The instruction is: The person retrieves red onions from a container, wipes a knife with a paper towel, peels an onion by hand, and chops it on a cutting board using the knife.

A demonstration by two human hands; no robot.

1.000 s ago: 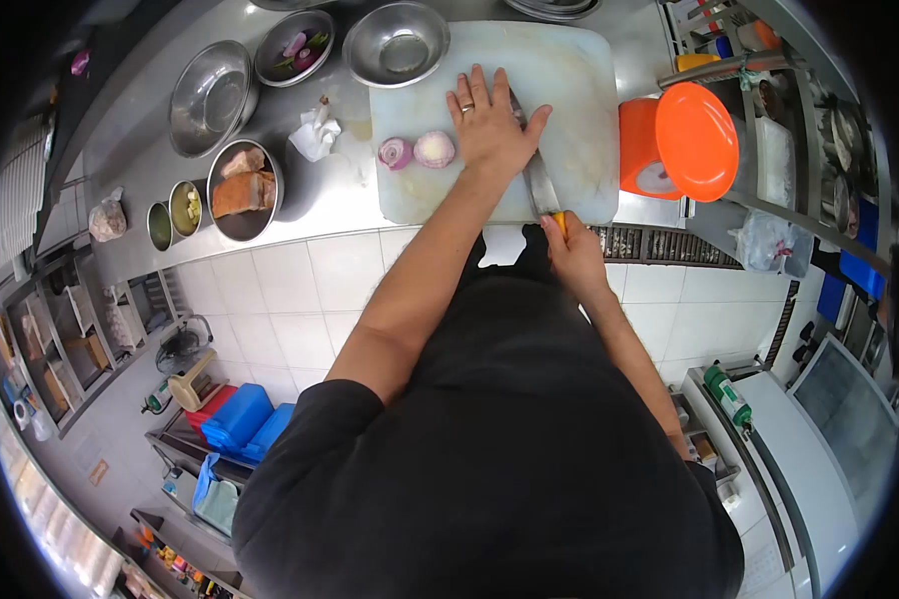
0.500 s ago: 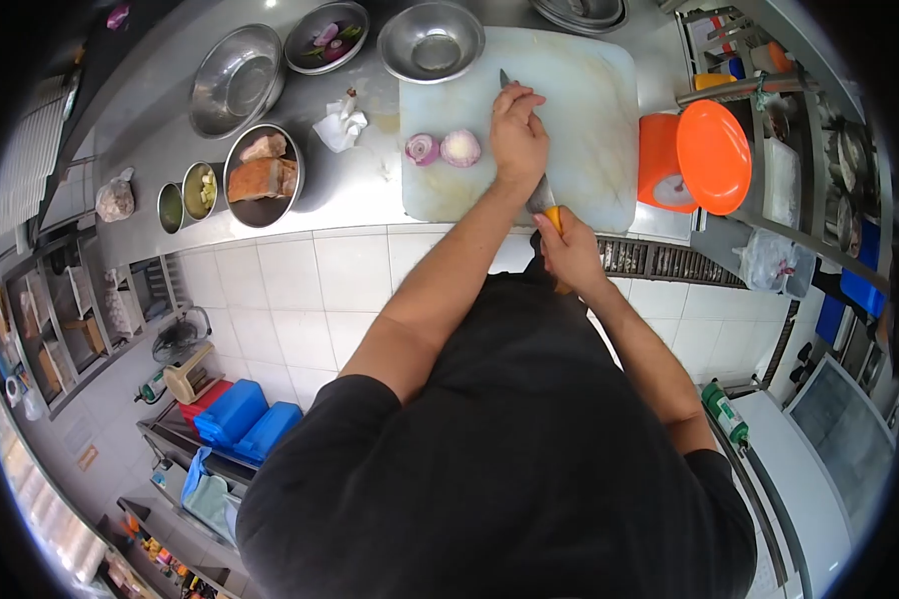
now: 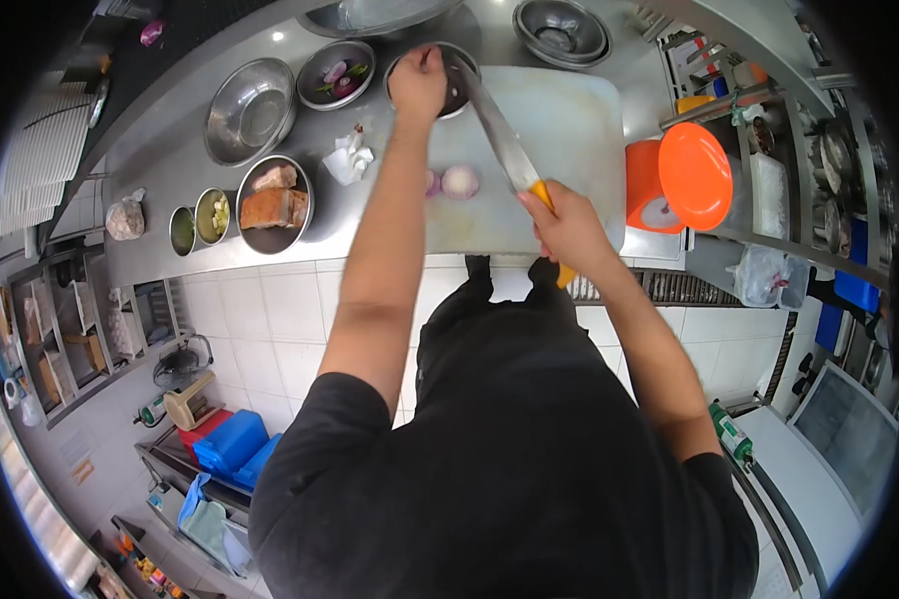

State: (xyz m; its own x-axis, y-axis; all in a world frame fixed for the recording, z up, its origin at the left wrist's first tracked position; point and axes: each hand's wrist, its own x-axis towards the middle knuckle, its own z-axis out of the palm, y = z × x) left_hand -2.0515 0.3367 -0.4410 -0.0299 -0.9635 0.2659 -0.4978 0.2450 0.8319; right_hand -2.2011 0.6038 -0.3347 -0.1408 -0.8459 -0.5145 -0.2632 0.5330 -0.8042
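My right hand (image 3: 572, 225) grips a large kitchen knife (image 3: 502, 140) by its yellow handle. Its broad blade slants up and left above the cutting board (image 3: 559, 115), the tip over a metal bowl (image 3: 474, 72). My left hand (image 3: 420, 82) is over the left side of that bowl with its fingers curled in; whatever they hold is hidden. Dark patches and small pale bits show inside the bowl. On the board's left part lie a peeled onion half (image 3: 459, 182) and a cut red onion piece (image 3: 433, 184), the latter partly behind my left forearm.
Left of the board are a crumpled paper towel (image 3: 349, 160), a bowl of red onion pieces (image 3: 317, 98), a wide metal bowl (image 3: 220, 125) and a bowl with chunks of meat (image 3: 308, 185). An orange scale (image 3: 644, 165) stands right; stacked bowls (image 3: 597, 52) sit behind.
My left hand has left the knife blade and moved up and left to the metal bowl. The knife has swung so its tip is over the bowl. The whole view has shifted.
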